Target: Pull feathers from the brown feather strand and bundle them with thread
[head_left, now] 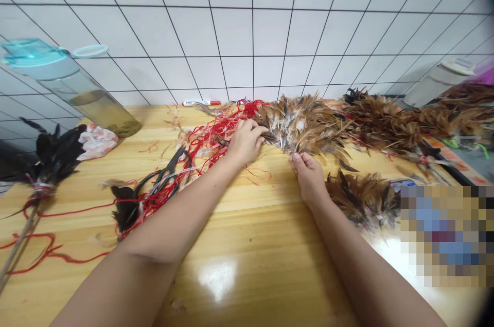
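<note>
A bunch of brown feathers (304, 126) lies at the far middle of the wooden table (239, 244). My left hand (244, 143) rests on its left end, fingers curled onto the feathers where a tangle of red string (210, 142) meets them. My right hand (309, 175) is just in front of the bunch, fingertips pinched on the quill ends at its lower edge. A smaller brown feather tuft (363, 196) lies right of that hand.
Black-handled scissors (164, 175) lie in the red string. A black feather duster on a stick (46, 162) is at the left, a clear water bottle (77, 93) behind it. More brown feathers (405, 119) stretch right along the tiled wall. A red marker (200, 103) lies by the wall.
</note>
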`<action>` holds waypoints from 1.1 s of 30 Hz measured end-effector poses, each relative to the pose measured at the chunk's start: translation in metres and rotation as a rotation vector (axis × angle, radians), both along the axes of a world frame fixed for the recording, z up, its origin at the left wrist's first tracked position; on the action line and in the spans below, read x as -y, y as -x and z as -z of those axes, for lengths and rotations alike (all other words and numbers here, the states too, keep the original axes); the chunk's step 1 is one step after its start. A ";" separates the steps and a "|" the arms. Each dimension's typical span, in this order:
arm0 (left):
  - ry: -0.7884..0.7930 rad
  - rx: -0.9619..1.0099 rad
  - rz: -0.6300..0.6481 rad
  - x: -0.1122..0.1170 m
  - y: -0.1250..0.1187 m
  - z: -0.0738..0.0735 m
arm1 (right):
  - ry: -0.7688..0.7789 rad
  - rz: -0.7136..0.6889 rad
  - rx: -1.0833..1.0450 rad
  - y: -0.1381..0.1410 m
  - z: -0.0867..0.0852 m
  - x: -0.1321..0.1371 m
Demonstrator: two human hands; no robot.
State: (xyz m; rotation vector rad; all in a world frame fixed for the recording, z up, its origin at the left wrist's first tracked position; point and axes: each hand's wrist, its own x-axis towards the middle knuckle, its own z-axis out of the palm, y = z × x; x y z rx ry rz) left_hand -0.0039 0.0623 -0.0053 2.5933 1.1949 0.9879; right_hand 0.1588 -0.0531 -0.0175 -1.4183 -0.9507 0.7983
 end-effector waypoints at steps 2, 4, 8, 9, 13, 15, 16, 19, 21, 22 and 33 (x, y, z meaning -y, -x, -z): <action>-0.052 -0.044 0.032 0.002 -0.004 0.003 | -0.007 0.001 0.012 0.000 0.001 0.000; -0.073 -0.066 0.048 0.004 -0.008 0.004 | -0.008 -0.002 0.027 0.000 0.003 0.000; -0.083 -0.081 0.062 0.004 -0.012 0.005 | -0.010 0.008 0.068 0.000 0.002 0.000; -0.085 -0.077 0.069 0.004 -0.011 0.005 | -0.006 0.013 0.076 0.001 0.002 0.000; -0.078 -0.047 0.106 0.002 -0.008 0.004 | 0.006 0.024 0.079 0.000 0.002 0.000; -0.055 -0.049 0.116 0.002 -0.007 0.002 | 0.002 0.025 0.080 0.000 0.003 0.000; -0.033 -0.054 0.125 0.002 -0.007 0.001 | -0.002 0.026 0.083 0.000 0.003 0.000; 0.099 -0.038 0.195 0.005 -0.006 -0.004 | -0.006 0.034 0.099 0.000 0.003 0.000; 0.205 -0.008 0.278 0.008 -0.005 -0.010 | -0.012 0.042 0.119 0.000 0.003 0.000; 0.250 -0.003 0.326 0.009 -0.005 -0.014 | -0.018 0.051 0.131 -0.001 0.002 0.000; 0.259 -0.071 0.519 0.021 -0.004 -0.039 | -0.005 0.098 0.185 -0.002 0.010 -0.002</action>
